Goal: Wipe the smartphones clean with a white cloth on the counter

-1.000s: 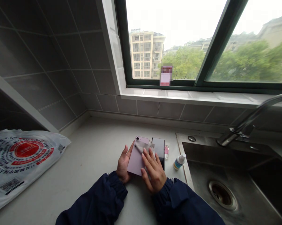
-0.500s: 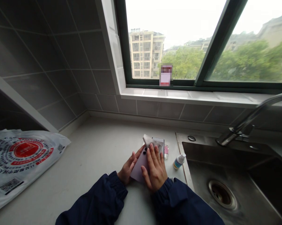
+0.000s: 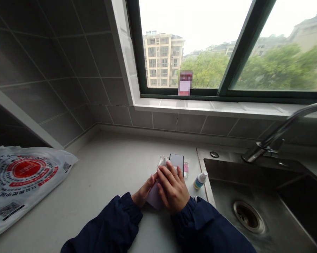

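Observation:
A light purple phone [image 3: 154, 197] lies back up under my hands, its camera area covered. My left hand [image 3: 143, 191] grips its left side, fingers partly hidden. Across the upper part of the phone's back, my right hand [image 3: 173, 186] presses a thin white cloth [image 3: 164, 161] with its fingers. Just beyond my right fingertips lies a second flat device [image 3: 177, 160] with a pale surface and dark edge. A clear case with pink [image 3: 186, 169] shows partly from under it. To the right, a small white-capped bottle [image 3: 200, 180] stands upright.
A steel sink [image 3: 242, 186] with a chrome faucet [image 3: 263, 146] borders the counter [image 3: 108, 175] on the right. A printed plastic bag [image 3: 29, 182] lies at the left. Behind the counter are a tiled wall and a window with a ledge [image 3: 200, 107].
My right hand and the cloth have shifted left across the phone, covering the camera lenses. More of the pale device beyond now shows.

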A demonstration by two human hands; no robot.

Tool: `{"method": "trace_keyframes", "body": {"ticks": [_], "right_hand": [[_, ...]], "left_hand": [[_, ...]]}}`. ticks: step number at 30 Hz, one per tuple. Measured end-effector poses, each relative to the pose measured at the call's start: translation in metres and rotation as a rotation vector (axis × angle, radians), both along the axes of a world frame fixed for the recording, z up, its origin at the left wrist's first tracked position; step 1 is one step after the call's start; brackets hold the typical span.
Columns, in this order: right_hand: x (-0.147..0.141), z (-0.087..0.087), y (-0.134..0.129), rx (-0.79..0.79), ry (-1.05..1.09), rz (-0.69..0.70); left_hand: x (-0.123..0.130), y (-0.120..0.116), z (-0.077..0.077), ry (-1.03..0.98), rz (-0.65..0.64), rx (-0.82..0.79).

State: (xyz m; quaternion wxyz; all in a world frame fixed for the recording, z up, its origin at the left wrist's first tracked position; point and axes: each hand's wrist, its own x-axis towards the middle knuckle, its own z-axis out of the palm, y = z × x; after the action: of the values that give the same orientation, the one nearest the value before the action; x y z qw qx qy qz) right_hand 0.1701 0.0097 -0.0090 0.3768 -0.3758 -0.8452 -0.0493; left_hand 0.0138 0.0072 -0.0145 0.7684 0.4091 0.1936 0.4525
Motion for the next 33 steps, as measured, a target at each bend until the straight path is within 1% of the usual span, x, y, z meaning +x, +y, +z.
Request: {"method": "trace_keyframes", "body": {"ticks": [3,6,10,13,17,21,26,31,33], "right_hand": [[-0.001,0.0,-0.001,0.006,-0.014,-0.017],[-0.001,0.0,-0.001,0.017,-0.028,-0.009],[-0.002,-0.002,-0.002,-0.003,-0.073,0.064],[-0.004,-0.003,-0.005,-0.032,-0.097,0.127],[-0.005,-0.003,-0.009,-0.044,-0.086,0.201],[-0.003,-0.002,-0.009,-0.042,-0.013,0.204],[0.0,0.0,-0.002,0.02,-0.001,0.071],[0.006,0.004,0.005,0.018,0.02,-0.059],[0.009,0.004,0.009,0.002,0.041,-0.126]], "left_hand": [[0.0,0.001,-0.001,-0.053,-0.025,-0.067],[-0.001,0.002,-0.004,-0.073,-0.019,-0.169],[-0.004,0.004,-0.01,-0.082,0.04,-0.326],[-0.005,0.006,-0.012,-0.11,0.079,-0.369],[-0.005,0.008,-0.011,-0.169,0.044,-0.328],[-0.005,0.008,-0.011,-0.203,-0.038,-0.28],[-0.003,0.006,-0.01,-0.074,-0.014,-0.265],[0.0,0.004,-0.003,-0.016,-0.032,-0.078],[0.0,0.003,-0.001,0.03,-0.057,-0.058]]}}
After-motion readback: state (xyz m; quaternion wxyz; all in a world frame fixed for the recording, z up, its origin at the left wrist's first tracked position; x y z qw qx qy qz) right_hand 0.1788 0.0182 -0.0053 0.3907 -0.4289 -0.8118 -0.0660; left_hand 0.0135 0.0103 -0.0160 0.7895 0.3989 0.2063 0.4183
